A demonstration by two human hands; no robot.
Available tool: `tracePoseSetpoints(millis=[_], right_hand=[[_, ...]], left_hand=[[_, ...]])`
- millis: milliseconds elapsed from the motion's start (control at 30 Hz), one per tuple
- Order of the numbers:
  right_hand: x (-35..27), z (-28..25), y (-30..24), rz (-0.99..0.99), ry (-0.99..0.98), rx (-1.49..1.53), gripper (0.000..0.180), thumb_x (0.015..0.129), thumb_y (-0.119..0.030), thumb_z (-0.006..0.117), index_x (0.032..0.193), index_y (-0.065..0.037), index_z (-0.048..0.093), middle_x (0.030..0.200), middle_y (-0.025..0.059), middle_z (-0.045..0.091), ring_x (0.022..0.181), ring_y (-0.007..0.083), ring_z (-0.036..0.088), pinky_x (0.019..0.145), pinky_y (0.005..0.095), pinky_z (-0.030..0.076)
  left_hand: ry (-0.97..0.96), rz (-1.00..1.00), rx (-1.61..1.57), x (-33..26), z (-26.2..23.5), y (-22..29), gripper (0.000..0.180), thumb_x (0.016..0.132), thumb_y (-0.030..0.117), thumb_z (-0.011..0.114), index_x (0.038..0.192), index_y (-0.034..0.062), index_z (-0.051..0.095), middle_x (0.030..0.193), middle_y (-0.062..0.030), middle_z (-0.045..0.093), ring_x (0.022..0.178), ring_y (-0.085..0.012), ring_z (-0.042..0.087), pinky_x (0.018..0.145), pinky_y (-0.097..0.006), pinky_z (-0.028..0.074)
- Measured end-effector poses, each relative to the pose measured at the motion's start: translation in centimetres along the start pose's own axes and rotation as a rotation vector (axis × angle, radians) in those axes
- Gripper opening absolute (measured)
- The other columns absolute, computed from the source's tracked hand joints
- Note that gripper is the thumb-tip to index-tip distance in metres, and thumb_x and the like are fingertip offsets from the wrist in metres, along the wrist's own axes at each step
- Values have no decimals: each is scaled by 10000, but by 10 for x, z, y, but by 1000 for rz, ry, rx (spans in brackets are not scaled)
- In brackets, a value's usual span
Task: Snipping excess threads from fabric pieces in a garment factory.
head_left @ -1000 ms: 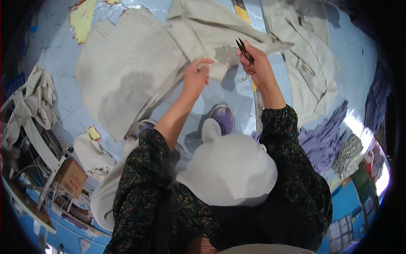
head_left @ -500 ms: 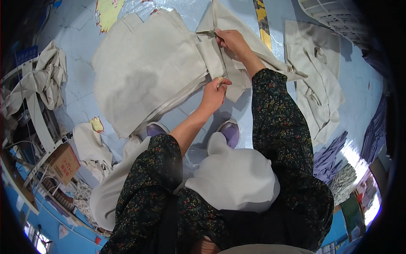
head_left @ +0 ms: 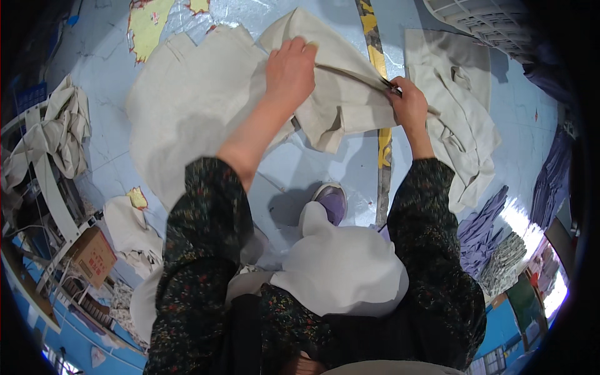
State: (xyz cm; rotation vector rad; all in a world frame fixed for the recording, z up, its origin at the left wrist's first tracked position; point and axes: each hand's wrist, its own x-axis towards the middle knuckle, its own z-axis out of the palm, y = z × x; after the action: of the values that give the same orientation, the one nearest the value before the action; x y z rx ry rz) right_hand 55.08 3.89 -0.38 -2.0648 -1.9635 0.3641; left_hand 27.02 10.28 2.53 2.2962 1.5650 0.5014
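My left hand [head_left: 292,70] is closed on the upper part of a beige cloth piece [head_left: 350,100], at the right edge of a broad beige fabric stack [head_left: 187,94]. The cloth spreads from there toward my right hand [head_left: 410,107], with a dark fold line across it. My right hand is closed round a small dark metal tool, which looks like thread snips [head_left: 392,87]; its tips lie against the cloth's right end. Whether those fingers also pinch cloth is hidden.
More beige cloth [head_left: 462,119] lies on the floor at right, beyond a worn yellow-and-black floor stripe [head_left: 375,56]. A white plastic basket [head_left: 478,22] stands at the far right. Purple fabric [head_left: 481,231] lies lower right; a cardboard box [head_left: 92,256] is at left.
My left hand has moved up and onto the cloth. My right hand, with the snips, has shifted right and down. The beige piece has been drawn off the stack's edge and spread rightward.
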Motion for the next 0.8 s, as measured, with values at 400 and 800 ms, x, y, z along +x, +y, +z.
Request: tracePoseSetpoints(millis=[400,800], right_hand=[[52,-150,-77,-444,18,26,204,785,-68,696,982,-102,652,836,116,676,701,295,659,619,349,509],[63,-118,-261,-756,218,445,320,691,26,684,968,-134,663,812,33,601,679,226,648,572,311,489]], left_hand=[[73,562,434,75,-185,-91,63,814,21,537,869,46,559,775,-160,626,781,-352,636,684,-426,506],[223,152,931,-154,-414,-144,398,790,-15,593,1158,127,643,1064,-82,625,917,-284,632,730,-373,525]])
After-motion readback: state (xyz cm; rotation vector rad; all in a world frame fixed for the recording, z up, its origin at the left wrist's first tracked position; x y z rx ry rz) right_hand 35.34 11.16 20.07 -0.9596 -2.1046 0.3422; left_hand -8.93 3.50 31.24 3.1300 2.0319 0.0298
